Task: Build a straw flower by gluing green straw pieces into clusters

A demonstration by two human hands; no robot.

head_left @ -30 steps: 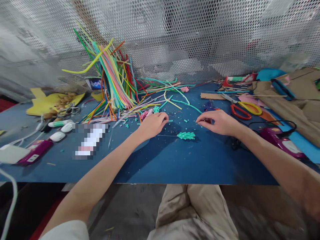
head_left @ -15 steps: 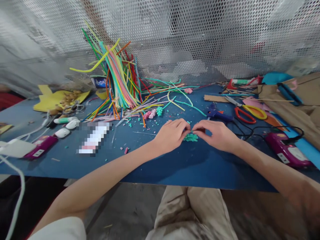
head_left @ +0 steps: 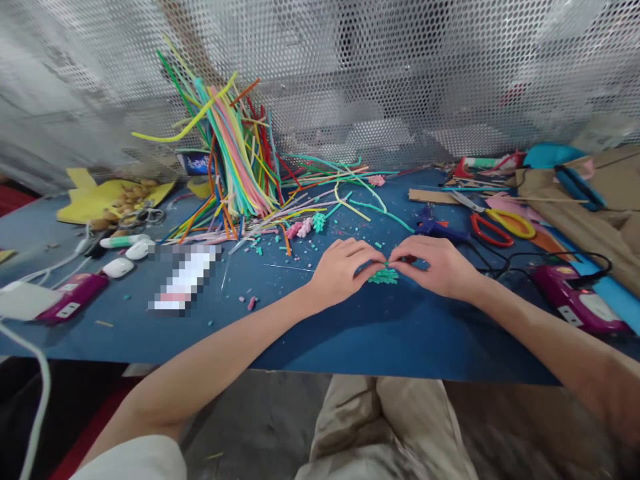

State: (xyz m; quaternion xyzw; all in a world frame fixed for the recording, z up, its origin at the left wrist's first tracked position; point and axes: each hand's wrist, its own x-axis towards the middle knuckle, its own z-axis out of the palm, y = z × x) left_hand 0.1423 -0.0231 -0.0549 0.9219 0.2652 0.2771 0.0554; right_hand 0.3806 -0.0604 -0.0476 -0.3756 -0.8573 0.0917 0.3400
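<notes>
Left hand (head_left: pixel 345 272) and right hand (head_left: pixel 434 267): thumb and forefinger of each pinching small green fuzzy bit (head_left: pixel 387 264), fingertips almost meeting. Teal-green, leafy, fuzzy sprig (head_left: pixel 384 277) just below fingertips, over blue flat tabletop (head_left: pixel 350 350); contact with hands unclear. Dark-blue plastic glue gun (head_left: pixel 443 230) beyond right hand, red-and-yellow-handled metal scissors (head_left: pixel 493 229) farther right.

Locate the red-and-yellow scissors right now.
In the head view, the scissors lie on the table, right of centre, just right of the glue gun and beyond the right hand.
</notes>
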